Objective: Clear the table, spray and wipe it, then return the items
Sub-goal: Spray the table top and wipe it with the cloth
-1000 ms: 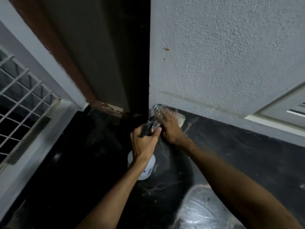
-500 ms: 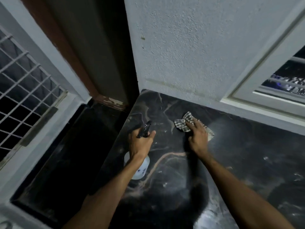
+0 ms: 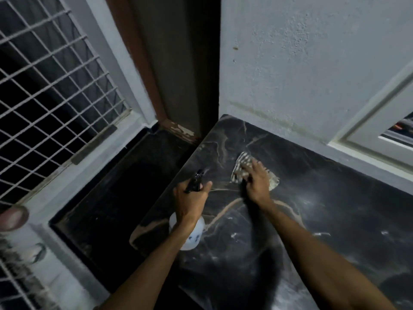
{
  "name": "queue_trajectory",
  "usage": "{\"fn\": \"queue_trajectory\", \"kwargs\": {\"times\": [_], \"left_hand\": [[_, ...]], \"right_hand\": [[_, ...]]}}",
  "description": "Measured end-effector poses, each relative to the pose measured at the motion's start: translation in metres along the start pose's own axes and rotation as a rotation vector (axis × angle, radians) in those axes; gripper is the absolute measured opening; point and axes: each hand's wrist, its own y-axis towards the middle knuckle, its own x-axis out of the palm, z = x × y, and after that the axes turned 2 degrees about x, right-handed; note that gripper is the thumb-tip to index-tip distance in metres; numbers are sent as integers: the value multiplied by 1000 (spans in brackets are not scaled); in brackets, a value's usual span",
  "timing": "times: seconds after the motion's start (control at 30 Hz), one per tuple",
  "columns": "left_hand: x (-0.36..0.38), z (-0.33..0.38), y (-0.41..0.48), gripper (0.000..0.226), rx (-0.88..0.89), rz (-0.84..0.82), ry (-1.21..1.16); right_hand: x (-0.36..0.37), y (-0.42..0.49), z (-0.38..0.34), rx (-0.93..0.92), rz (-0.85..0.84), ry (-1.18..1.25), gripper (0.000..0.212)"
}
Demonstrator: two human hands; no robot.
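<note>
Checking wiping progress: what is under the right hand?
A checked cloth, pressed on the dark marble table by the right hand. The cloth's middle is hidden by the hand.

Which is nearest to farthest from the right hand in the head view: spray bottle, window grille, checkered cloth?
1. checkered cloth: directly under the right hand, pressed on the table.
2. spray bottle: to its left, held in the left hand.
3. window grille: far left, past the table's edge.
</note>
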Motion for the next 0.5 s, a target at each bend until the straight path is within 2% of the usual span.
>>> {"fn": "queue_trajectory", "kwargs": {"times": [0.03,0.07,0.13,0.17,0.2,0.27,0.33,0.37,0.47,0.5], "left_hand": [[-8,-4,6,40,9,-6,-5],[-15,-7,11,40,30,-6,5],[-30,-11,23,41,81,2,42],[-35,-13,29,41,106,2,57],[-39,-16,35,41,122,-4,62],[-47,-22,49,41,143,-11,31],[-54,-24,59,39,173,-6,3],[-57,-24,65,38,181,-10,-2],[-68,-27,77,34,225,-21,-47],[-71,-27,80,33,231,-17,-56]], "right_hand": [[11,9,-17,57,4,-3,58],[24,12,-35,-9,-34,-22,61],[54,5,-64,-303,-200,-74,68],[60,9,-70,-402,-246,-87,69],[57,23,-73,-423,-246,-79,66],[51,69,-80,-235,-137,-57,59],[54,92,-98,-36,-74,-103,61],[68,92,-108,-78,-74,-141,63],[103,61,-123,-425,-233,-170,59],[98,61,-120,-457,-242,-167,57]]}}
